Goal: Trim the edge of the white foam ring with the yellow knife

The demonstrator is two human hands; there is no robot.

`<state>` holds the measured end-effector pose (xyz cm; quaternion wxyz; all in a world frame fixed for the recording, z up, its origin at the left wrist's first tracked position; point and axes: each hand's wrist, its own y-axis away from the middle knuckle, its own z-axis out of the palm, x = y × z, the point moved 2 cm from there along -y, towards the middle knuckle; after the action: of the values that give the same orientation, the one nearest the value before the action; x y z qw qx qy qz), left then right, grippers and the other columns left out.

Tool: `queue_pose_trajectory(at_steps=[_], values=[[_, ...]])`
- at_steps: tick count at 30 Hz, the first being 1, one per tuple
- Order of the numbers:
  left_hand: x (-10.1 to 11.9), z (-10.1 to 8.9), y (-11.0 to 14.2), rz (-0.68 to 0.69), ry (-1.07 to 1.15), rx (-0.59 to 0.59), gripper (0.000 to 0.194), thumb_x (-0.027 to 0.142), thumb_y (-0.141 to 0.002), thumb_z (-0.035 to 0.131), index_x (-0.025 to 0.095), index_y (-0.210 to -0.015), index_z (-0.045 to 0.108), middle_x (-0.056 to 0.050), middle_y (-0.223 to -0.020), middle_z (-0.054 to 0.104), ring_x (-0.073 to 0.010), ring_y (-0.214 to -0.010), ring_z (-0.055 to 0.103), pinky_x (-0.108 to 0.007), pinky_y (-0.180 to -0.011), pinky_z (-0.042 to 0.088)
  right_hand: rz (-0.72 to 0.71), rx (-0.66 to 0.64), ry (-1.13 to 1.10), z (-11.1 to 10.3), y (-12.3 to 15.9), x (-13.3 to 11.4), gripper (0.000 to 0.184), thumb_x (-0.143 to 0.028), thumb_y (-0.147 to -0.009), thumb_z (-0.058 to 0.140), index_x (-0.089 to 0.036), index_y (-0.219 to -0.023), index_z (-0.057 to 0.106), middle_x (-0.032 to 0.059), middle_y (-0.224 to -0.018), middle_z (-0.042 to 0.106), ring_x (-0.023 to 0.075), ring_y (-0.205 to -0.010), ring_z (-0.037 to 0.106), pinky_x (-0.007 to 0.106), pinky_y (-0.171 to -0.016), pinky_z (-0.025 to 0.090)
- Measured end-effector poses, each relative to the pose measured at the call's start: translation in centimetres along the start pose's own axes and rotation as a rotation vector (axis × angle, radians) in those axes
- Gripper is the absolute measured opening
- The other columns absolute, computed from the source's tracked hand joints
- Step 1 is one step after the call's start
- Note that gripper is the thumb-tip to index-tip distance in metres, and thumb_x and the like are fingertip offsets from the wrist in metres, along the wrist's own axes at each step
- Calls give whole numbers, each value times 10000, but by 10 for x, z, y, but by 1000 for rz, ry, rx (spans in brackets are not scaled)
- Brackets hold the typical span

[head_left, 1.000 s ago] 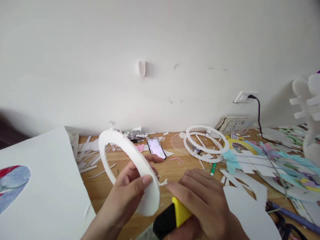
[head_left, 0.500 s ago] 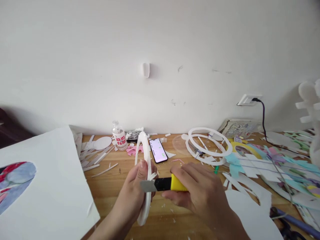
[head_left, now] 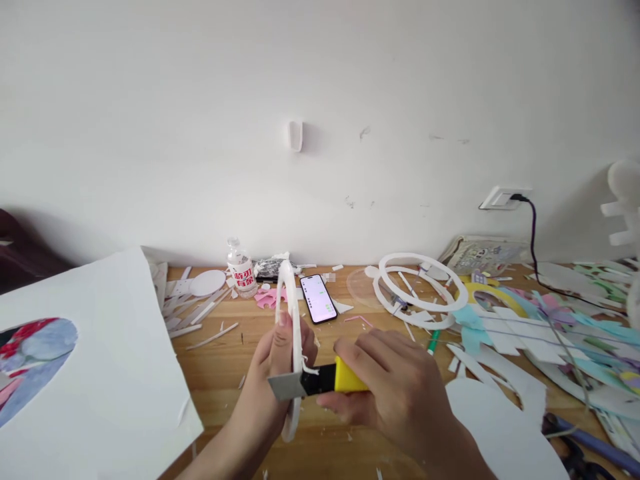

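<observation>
my left hand (head_left: 273,373) pinches the foam ring (head_left: 293,333), held edge-on above the table (head_left: 220,373) now, where a second ago its face was toward me. my right hand (head_left: 395,393) is clamped round the knife (head_left: 320,381), and the blade has come across the ring's rim, curling up a sliver. i judge the edge is being trimmed. i count one knife, one phone (head_left: 319,298), one bottle (head_left: 241,271), two more rings (head_left: 417,287) flat to the right.

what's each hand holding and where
Left hand grips the white ring, held edge-on, at the middle of its rim. Right hand holds the knife by its yellow handle.
</observation>
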<state>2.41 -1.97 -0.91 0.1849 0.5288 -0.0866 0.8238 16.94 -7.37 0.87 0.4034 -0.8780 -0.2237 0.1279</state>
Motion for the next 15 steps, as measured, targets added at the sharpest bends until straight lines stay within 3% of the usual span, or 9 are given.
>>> queue_pose_trajectory(at_steps=[8,15], values=[[4,-5,2,2,37,21,510,628,-900,491,201,-637,397,63,-555,305,-85,-487,233,-238,-434,197,10,41,20,-1,-2,9,492,-607,-918,514,-147,-810,651,5,-610,547,129,-587,485,274,-596,334],[-1,1,2,3,15,49,530,673,-845,540,207,-632,404,65,-553,320,-79,-468,261,-234,-433,256,8,42,44,5,0,1,509,-619,-922,490,-142,-866,658,16,-616,551,144,-606,500,285,-619,335]])
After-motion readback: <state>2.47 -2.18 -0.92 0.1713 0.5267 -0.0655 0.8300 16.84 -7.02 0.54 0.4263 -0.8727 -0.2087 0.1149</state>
